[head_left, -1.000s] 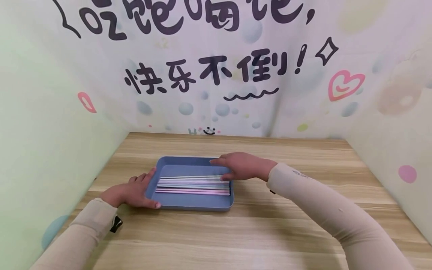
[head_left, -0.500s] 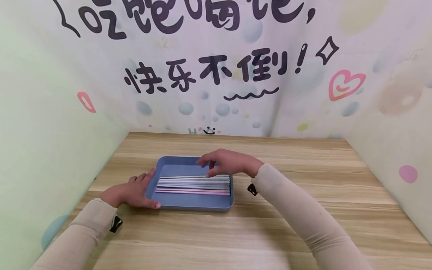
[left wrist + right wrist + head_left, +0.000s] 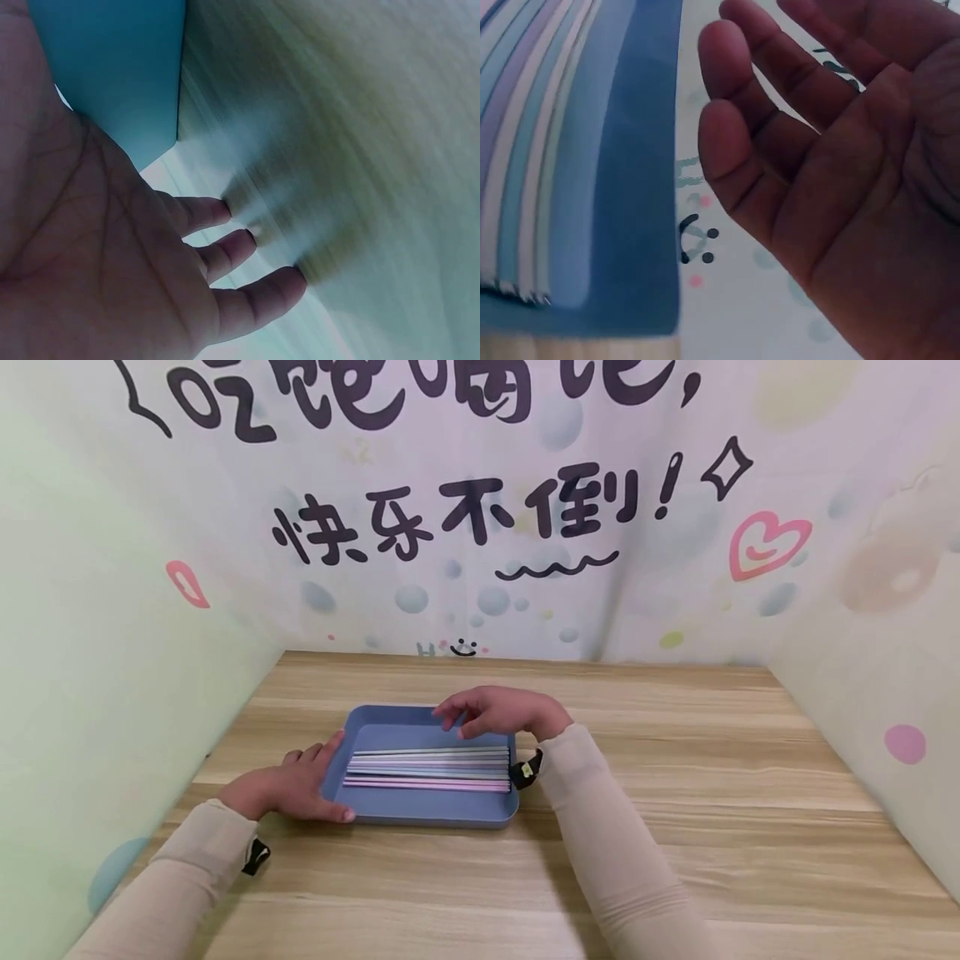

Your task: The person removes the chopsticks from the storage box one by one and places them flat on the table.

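A blue rectangular tray [image 3: 427,807] lies on the table, with several thin pastel sticks [image 3: 427,770] that look like chopsticks lying lengthwise in it. My left hand [image 3: 296,789] rests against the tray's left end, thumb at the near corner and fingers along the side. In the left wrist view its fingers [image 3: 259,300] reach out loosely beside the tray wall [image 3: 124,75]. Over the far right part of the tray hovers my right hand [image 3: 504,710], fingers slightly bent and nothing between them. The right wrist view has its palm [image 3: 855,195] beside the tray's long wall [image 3: 634,187].
The wood-grain table [image 3: 465,893] extends around the tray. Behind it hangs a white printed cloth [image 3: 450,618] with dark writing, and pale walls [image 3: 90,652] stand on both sides. A black strap [image 3: 527,770] sits at the right wrist.
My right hand has moved left from the tray's right end, then lifted a little away from the sticks toward the far rim. My left hand keeps its place at the tray.
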The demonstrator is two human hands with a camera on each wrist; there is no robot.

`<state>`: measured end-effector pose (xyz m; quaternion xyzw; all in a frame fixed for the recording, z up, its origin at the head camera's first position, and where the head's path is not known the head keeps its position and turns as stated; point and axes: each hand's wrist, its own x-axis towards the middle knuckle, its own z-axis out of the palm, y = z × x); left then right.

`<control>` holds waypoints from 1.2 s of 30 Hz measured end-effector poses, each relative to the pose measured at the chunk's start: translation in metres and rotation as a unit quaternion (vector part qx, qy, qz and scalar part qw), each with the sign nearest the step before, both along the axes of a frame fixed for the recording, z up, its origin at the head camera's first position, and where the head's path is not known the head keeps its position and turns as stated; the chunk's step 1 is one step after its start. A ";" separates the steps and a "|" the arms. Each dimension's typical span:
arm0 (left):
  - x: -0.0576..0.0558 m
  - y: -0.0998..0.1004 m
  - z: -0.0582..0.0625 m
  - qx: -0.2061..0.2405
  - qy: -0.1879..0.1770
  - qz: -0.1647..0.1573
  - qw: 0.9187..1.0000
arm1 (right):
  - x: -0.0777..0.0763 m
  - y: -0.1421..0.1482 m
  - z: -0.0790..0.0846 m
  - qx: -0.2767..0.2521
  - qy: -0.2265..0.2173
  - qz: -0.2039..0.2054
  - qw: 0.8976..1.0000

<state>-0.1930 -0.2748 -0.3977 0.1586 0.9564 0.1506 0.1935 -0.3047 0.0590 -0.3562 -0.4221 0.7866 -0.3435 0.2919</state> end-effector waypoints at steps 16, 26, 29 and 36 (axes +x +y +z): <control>0.000 -0.001 0.002 -0.005 -0.012 0.008 1.000 | -0.009 -0.022 -0.043 -0.021 0.013 -0.027 0.999; 0.000 0.000 0.000 -0.005 -0.003 0.000 1.000 | -0.007 -0.024 -0.065 -0.009 0.032 -0.049 0.998; -0.001 -0.001 -0.004 -0.007 -0.002 0.005 1.000 | -0.008 -0.025 -0.068 -0.006 0.047 -0.051 0.998; 0.001 0.001 0.001 -0.004 0.001 0.003 1.000 | -0.011 -0.028 -0.073 0.002 0.062 -0.057 0.997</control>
